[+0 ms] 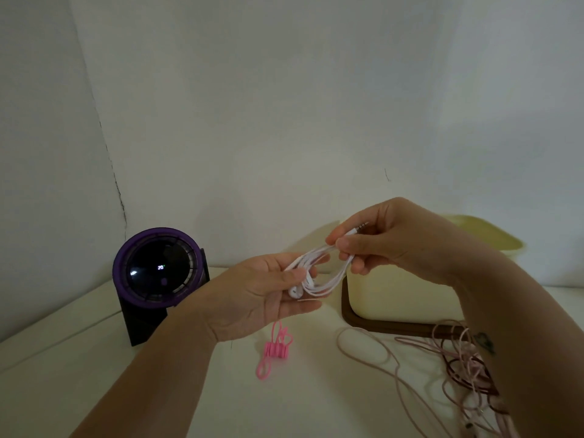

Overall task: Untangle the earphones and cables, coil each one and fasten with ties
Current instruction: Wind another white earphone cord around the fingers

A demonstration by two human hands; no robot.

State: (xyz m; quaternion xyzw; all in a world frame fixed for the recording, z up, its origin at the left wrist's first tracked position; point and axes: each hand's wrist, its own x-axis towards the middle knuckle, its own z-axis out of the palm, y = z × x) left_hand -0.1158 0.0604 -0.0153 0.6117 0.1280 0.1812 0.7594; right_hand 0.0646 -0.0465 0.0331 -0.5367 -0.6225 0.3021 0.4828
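White earphones (319, 275), gathered in loops, are held above the table (189, 390). The earbud end is gripped between thumb and fingers of the left hand (259, 295); the plug end is pinched by the right hand (385, 238). Pink ties (275, 349) lie beneath; tangled cables (458, 368) lie at right.

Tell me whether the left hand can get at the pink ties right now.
Probably, but not freely: the pink ties lie uncovered on the table just below the left hand, yet it holds the white earphones.
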